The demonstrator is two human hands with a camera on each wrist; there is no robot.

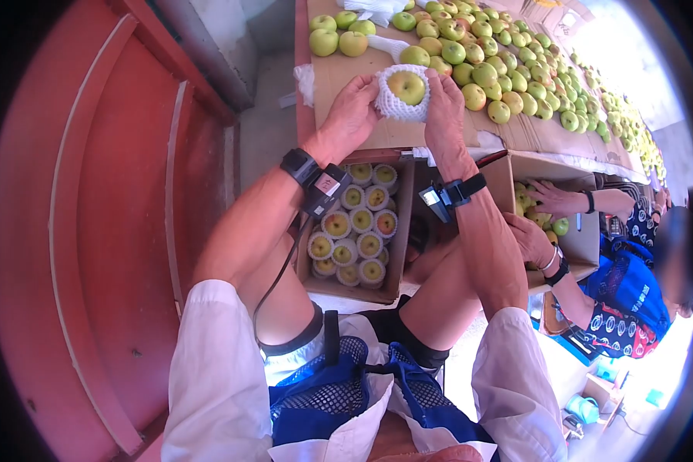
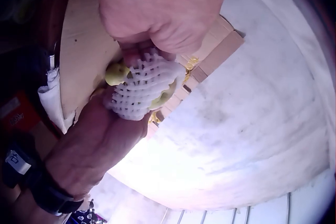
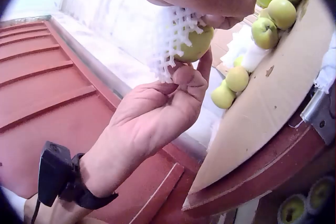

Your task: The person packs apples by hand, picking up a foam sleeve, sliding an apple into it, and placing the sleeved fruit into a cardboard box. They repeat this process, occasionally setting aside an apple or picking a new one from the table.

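A green apple (image 1: pixel 406 87) sits in a white foam net (image 1: pixel 393 108), held up over the near edge of the cardboard-covered table. My left hand (image 1: pixel 352 114) pinches the net from the left, thumb and fingers at its edge. From the other side my right hand (image 1: pixel 445 115) grips the net and apple. In the right wrist view the netting (image 3: pixel 176 37) covers one side of the apple (image 3: pixel 198 44), whose other side is bare. Seen from the left wrist, the net (image 2: pixel 144 87) lies between both hands, and the left fingertips are partly hidden behind it.
Many loose apples (image 1: pixel 508 77) cover the table (image 1: pixel 362 131), with more white foam nets (image 1: pixel 389 46) among them. Below stands a carton (image 1: pixel 396 285) of netted apples. At right, another person's hands (image 1: pixel 558 200) reach into a second carton (image 1: pixel 577 231). A red panel (image 1: pixel 131 231) rises at left.
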